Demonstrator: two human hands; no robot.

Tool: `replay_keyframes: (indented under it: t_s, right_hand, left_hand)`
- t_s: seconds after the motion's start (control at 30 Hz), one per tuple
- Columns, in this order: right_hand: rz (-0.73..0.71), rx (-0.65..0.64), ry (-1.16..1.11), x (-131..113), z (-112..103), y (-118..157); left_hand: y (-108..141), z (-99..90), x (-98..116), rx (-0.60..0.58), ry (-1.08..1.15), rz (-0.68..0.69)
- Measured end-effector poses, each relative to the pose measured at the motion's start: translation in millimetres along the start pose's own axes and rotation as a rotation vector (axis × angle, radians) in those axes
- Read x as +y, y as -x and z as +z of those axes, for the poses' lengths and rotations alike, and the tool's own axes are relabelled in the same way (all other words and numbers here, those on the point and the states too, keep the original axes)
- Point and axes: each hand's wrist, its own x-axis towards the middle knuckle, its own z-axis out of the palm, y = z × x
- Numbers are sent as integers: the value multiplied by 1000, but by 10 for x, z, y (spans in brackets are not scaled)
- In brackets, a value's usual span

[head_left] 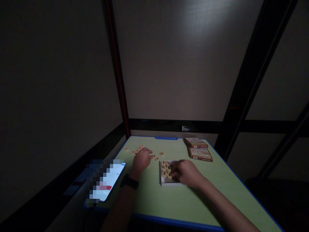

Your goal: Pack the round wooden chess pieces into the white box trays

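A shallow white box stands on the green table, with several round wooden pieces with dark marks in its left part. My right hand reaches over the box, its fingers bent together at the pieces; what they pinch, if anything, is hidden. Farther left, my left hand rests among loose pieces with its thumb and fingers apart. Red-marked pieces lie just beyond it. Dark-marked ones, including a single piece, lie to its right.
Two flat printed boxes overlap at the table's back right. A lit tablet-like screen, partly pixelated, lies at the left edge. The green table has a blue rim, with wall panels behind it.
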Motion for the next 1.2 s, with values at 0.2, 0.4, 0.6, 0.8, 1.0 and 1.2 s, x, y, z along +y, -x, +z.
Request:
replay_keyframes:
  t_s: [0.2, 0.4, 0.6, 0.8, 1.0, 1.2]
  right_hand:
    - [73, 129, 1, 6, -3, -20]
    - [158, 218, 32, 63, 12, -45]
    - [166, 218, 38, 75, 38, -56]
    - [167, 208, 48, 60, 35, -46]
    - [136, 212, 41, 71, 58, -62]
    - [40, 270, -29, 82, 181, -73]
  left_hand:
    - [-11, 136, -24, -51, 69, 178]
    - [-13, 164, -42, -17, 59, 133]
    - [-19, 146, -11, -44, 13, 76]
    - [-6, 94, 45, -16, 27, 59]
    - [-14, 38, 108, 123, 282, 93]
    - [-75, 146, 262, 125, 795, -59]
